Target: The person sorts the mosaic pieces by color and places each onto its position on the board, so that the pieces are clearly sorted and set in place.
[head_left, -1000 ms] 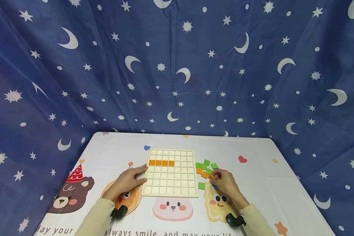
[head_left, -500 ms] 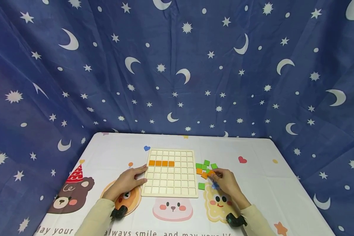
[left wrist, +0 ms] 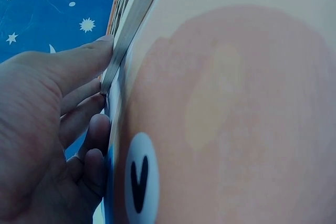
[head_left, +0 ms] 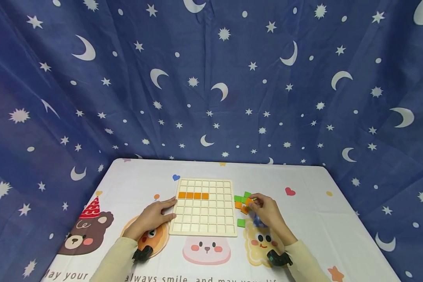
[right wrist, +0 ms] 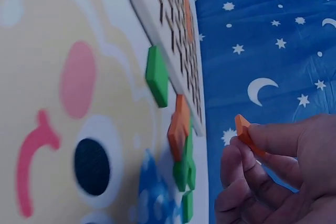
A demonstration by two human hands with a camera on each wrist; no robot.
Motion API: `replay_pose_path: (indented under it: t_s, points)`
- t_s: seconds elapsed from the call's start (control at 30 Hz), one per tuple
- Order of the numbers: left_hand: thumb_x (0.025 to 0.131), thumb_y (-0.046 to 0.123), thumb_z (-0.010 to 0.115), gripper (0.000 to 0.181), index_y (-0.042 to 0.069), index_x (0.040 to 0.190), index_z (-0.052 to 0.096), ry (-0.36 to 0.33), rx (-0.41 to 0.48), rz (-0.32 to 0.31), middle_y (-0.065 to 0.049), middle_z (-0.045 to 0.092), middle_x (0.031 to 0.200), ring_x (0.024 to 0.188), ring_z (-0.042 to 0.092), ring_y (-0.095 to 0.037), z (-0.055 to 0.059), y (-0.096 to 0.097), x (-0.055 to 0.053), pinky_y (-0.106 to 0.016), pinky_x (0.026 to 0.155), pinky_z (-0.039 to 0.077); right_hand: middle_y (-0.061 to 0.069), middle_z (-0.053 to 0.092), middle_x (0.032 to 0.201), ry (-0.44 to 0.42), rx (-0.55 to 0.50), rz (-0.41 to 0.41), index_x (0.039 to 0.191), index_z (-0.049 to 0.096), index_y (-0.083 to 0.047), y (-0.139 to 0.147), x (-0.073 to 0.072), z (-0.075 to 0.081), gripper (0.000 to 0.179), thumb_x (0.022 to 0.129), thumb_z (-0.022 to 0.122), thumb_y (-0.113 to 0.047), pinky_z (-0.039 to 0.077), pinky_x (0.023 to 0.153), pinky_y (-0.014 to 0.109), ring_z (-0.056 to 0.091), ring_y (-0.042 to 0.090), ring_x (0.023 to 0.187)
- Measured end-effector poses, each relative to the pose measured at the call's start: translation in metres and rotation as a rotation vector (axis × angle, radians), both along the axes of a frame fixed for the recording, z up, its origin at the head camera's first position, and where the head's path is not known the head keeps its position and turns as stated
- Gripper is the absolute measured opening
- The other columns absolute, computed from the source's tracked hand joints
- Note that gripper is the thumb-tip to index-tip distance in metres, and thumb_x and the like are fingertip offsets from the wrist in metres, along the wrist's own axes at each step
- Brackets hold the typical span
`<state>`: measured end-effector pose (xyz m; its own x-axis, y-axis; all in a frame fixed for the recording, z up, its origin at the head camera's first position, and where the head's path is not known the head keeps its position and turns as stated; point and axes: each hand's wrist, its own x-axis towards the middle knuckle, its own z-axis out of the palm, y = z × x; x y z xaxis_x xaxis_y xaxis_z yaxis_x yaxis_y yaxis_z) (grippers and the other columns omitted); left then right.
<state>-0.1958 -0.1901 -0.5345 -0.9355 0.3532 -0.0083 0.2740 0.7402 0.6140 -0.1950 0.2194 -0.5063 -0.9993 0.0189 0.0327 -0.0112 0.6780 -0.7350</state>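
A pale square grid board (head_left: pixel 204 223) lies on the table, with a row of several orange tiles (head_left: pixel 194 195) in one of its upper rows. My left hand (head_left: pixel 153 215) rests at the board's left edge, thumb and fingers extended and touching its side. Right of the board, my right hand (head_left: pixel 268 212) pinches an orange square tile (right wrist: pixel 243 128) between thumb and fingertips. In the right wrist view that tile stands apart from the table surface. Below it, loose green tiles (head_left: pixel 238 198) and orange tiles (head_left: pixel 238 205) lie close together, some partly hidden by the hand.
One green tile (head_left: pixel 241 223) lies separately by the board's lower right side. The white tablecloth (head_left: pixel 303 223) carries printed cartoon figures and lettering. Behind the table hangs a blue curtain (head_left: pixel 211 117) with moons and stars.
The right hand has lifted the orange tile from the loose pile and moved it slightly up and left. The left hand has stayed at the board's edge.
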Motion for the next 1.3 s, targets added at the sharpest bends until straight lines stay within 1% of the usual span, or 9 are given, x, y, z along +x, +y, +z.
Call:
replay_pose_path:
  t_s: [0.23, 0.47, 0.7, 0.8, 0.93, 1.03, 1.17, 1.23, 1.3]
  points:
    - [0.090, 0.037, 0.070, 0.060, 0.017, 0.144, 0.053, -0.002, -0.007, 0.016, 0.000, 0.045, 0.153, 0.141, 0.041, -0.039, 0.000, 0.001, -0.001, -0.059, 0.113, 0.034, 0.003, 0.067, 0.084, 0.030, -0.044, 0.029, 0.110, 0.072, -0.009, -0.008, -0.004, 0.005, 0.021, 0.089, 0.072, -0.012, 0.049, 0.060, 0.019, 0.057, 0.009, 0.069]
    - [0.090, 0.037, 0.071, 0.060, 0.018, 0.143, 0.053, -0.003, -0.001, 0.028, 0.001, 0.045, 0.153, 0.141, 0.040, -0.038, -0.001, 0.001, 0.001, -0.059, 0.113, 0.034, 0.005, 0.069, 0.085, 0.024, -0.098, 0.053, 0.111, 0.072, -0.009, -0.021, -0.010, 0.007, 0.022, 0.089, 0.071, -0.009, 0.052, 0.060, 0.021, 0.065, 0.013, 0.070]
    - [0.090, 0.037, 0.071, 0.060, 0.018, 0.143, 0.053, -0.006, -0.001, 0.029, 0.001, 0.045, 0.153, 0.141, 0.040, -0.039, 0.000, 0.001, 0.001, -0.060, 0.113, 0.033, 0.003, 0.069, 0.084, 0.035, -0.095, 0.059, 0.108, 0.073, -0.011, -0.034, -0.013, 0.006, 0.019, 0.089, 0.071, -0.010, 0.050, 0.054, 0.022, 0.061, 0.009, 0.068]
    - [0.090, 0.038, 0.071, 0.060, 0.018, 0.143, 0.053, -0.004, -0.002, 0.026, 0.001, 0.045, 0.153, 0.141, 0.040, -0.039, 0.000, 0.001, 0.001, -0.059, 0.113, 0.034, 0.003, 0.069, 0.085, 0.042, -0.093, 0.061, 0.109, 0.074, -0.013, -0.039, -0.015, 0.007, 0.019, 0.090, 0.071, -0.011, 0.049, 0.054, 0.022, 0.060, 0.010, 0.068]
    - [0.090, 0.038, 0.071, 0.060, 0.018, 0.143, 0.053, -0.003, -0.004, 0.023, 0.001, 0.045, 0.153, 0.141, 0.041, -0.039, 0.000, 0.001, 0.001, -0.059, 0.113, 0.034, 0.005, 0.070, 0.088, 0.045, -0.111, 0.075, 0.111, 0.074, -0.013, -0.046, -0.018, 0.007, 0.021, 0.090, 0.071, -0.013, 0.051, 0.055, 0.023, 0.064, 0.014, 0.071]
    - [0.090, 0.037, 0.071, 0.060, 0.017, 0.143, 0.053, 0.003, -0.007, 0.019, 0.001, 0.045, 0.153, 0.141, 0.041, -0.039, -0.001, 0.001, 0.001, -0.058, 0.113, 0.034, 0.006, 0.069, 0.090, 0.041, -0.136, 0.085, 0.112, 0.074, -0.013, -0.051, -0.020, 0.007, 0.022, 0.090, 0.071, -0.012, 0.054, 0.055, 0.024, 0.067, 0.019, 0.074]
    - [0.090, 0.038, 0.071, 0.060, 0.017, 0.143, 0.053, 0.006, -0.006, 0.016, 0.001, 0.046, 0.153, 0.141, 0.041, -0.038, -0.001, 0.001, 0.000, -0.058, 0.113, 0.034, 0.008, 0.069, 0.091, 0.033, -0.173, 0.088, 0.111, 0.074, -0.011, -0.059, -0.025, 0.007, 0.022, 0.090, 0.071, -0.010, 0.055, 0.054, 0.025, 0.066, 0.019, 0.072]
    - [0.089, 0.038, 0.071, 0.060, 0.017, 0.143, 0.053, 0.008, -0.004, 0.015, 0.001, 0.046, 0.153, 0.141, 0.041, -0.038, -0.001, 0.001, 0.000, -0.058, 0.113, 0.035, 0.007, 0.069, 0.091, 0.032, -0.170, 0.088, 0.111, 0.074, -0.012, -0.063, -0.027, 0.006, 0.021, 0.090, 0.071, -0.011, 0.053, 0.055, 0.024, 0.063, 0.015, 0.072]
    - [0.089, 0.038, 0.071, 0.060, 0.017, 0.143, 0.054, 0.010, -0.004, 0.014, 0.001, 0.046, 0.153, 0.141, 0.041, -0.038, -0.002, 0.001, 0.000, -0.058, 0.113, 0.035, 0.007, 0.069, 0.091, 0.030, -0.167, 0.098, 0.110, 0.074, -0.012, -0.067, -0.029, 0.004, 0.020, 0.090, 0.070, -0.010, 0.052, 0.056, 0.025, 0.062, 0.015, 0.073]
